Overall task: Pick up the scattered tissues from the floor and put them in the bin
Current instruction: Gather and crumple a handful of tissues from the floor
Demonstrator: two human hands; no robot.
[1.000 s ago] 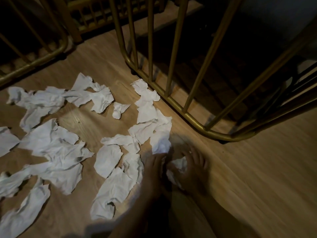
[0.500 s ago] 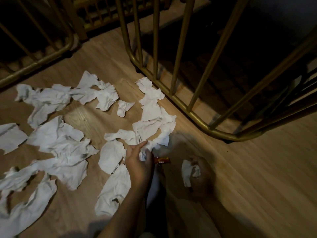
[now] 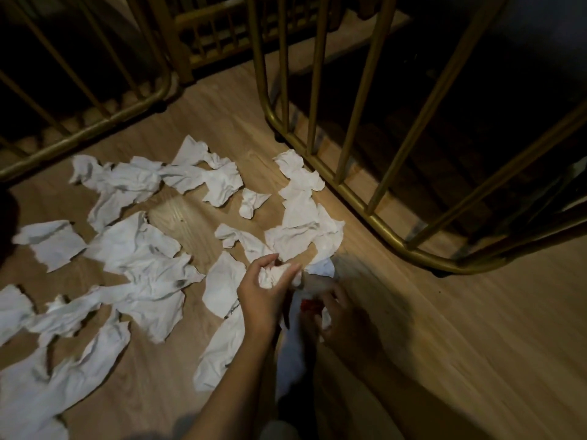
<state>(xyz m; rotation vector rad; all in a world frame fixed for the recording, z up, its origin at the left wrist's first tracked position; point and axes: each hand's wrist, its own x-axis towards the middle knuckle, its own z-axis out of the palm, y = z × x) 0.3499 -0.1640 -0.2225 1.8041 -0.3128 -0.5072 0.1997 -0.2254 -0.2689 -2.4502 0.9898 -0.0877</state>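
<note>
Several crumpled white tissues (image 3: 139, 249) lie scattered over the wooden floor (image 3: 460, 328), mostly left of centre. My left hand (image 3: 263, 293) is near the middle, its fingers curled around a crumpled tissue (image 3: 273, 276). My right hand (image 3: 343, 315) is just to its right, in shadow and blurred, holding a wad of tissue (image 3: 325, 319) with a small red thing (image 3: 309, 305) beside it. More tissues (image 3: 305, 230) lie just beyond both hands. No bin is in view.
A gold metal railing (image 3: 374, 217) curves along the floor right behind the tissues on the right. Another gold railing (image 3: 95, 125) runs at the upper left. Bare wooden floor extends to the right. A white strip (image 3: 290, 360) lies between my forearms.
My left hand has gathered the pinched tissue into its fingers. My right hand has moved left, closer to the left hand. The view has shifted slightly.
</note>
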